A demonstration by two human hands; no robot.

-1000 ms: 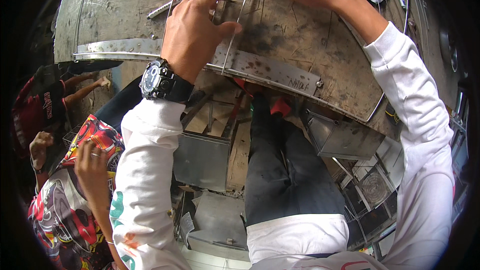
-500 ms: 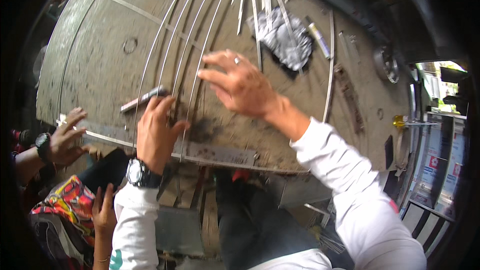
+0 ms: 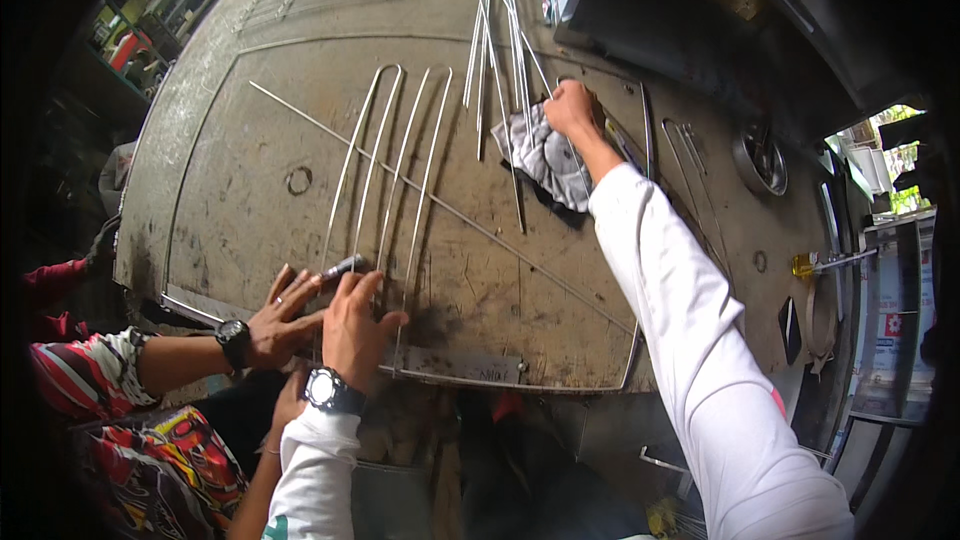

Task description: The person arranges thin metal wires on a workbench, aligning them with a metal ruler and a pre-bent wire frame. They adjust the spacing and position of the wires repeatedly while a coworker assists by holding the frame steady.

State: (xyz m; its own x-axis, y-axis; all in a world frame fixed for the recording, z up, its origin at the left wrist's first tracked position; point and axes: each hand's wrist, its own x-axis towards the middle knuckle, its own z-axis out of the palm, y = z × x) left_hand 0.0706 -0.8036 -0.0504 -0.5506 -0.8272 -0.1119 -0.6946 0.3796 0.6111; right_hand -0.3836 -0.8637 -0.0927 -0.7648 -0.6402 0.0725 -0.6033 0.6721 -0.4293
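Observation:
Two U-shaped bent wire rods (image 3: 385, 170) lie side by side on a worn grey metal worktable (image 3: 230, 140). My left hand (image 3: 355, 325), with a wristwatch and white sleeve, rests with fingers spread on their near ends by the table's front edge. A small dark pen-like tool (image 3: 341, 266) lies just beyond its fingertips. Another person's hand (image 3: 285, 312), also with a watch, lies flat right beside mine on the left. My right hand (image 3: 570, 108) reaches far across the table, fingers closed on the upper corner of a crumpled grey rag (image 3: 545, 155).
A bundle of thin straight rods (image 3: 497, 35) lies beyond the rag, and one long rod (image 3: 450, 210) runs diagonally across the table. At the right sit a yellow-handled screwdriver (image 3: 808, 265), a round metal part (image 3: 760, 162) and more bent wires (image 3: 685, 140).
My right hand left the rods near the front edge and reached out to the rag. The other person's hand moved onto the table beside my left hand. The view tilted up.

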